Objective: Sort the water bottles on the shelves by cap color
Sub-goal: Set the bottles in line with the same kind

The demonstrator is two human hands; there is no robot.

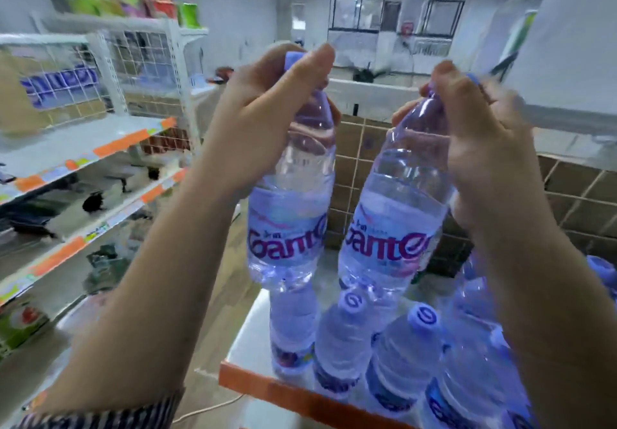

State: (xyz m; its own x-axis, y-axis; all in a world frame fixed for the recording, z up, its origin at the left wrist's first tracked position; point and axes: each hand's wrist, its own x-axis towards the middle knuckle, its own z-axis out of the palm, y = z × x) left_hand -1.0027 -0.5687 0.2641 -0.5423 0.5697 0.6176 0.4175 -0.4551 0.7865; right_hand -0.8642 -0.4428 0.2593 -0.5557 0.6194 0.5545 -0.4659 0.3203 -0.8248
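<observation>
Aloft, gripping with the left hand (267,121) a clear plastic water bottle with a pale lilac label and magenta lettering (288,228), fingers and thumb curled round its neck just under the lilac screw cap (293,59). Held about upright, base hanging free above the shelf. Gripping with the right hand (480,148) a second clear bottle of the same label (394,228), clamped at the neck and over most of its own lilac top (472,77), tilted with the top leaning right. Side by side and near each other; cannot tell whether touching.

Below, on a white shelf with an orange front edge (263,383), a row of upright bottles of the same kind: a left-end bottle (293,328) right under the one in the left hand, cap hidden behind it; beside it a lilac cap bearing a white swirl (352,302); then another swirl cap (424,318); further bottles crowding toward the right (474,378). Behind the row, a wall of brown square tiles (354,164).

Off to the left, white metal shelving with orange price strips (100,148), blurred goods on it, a white wire mesh panel (83,71) above. At the bottom left, a dark striped sleeve (127,413) on the left forearm.
</observation>
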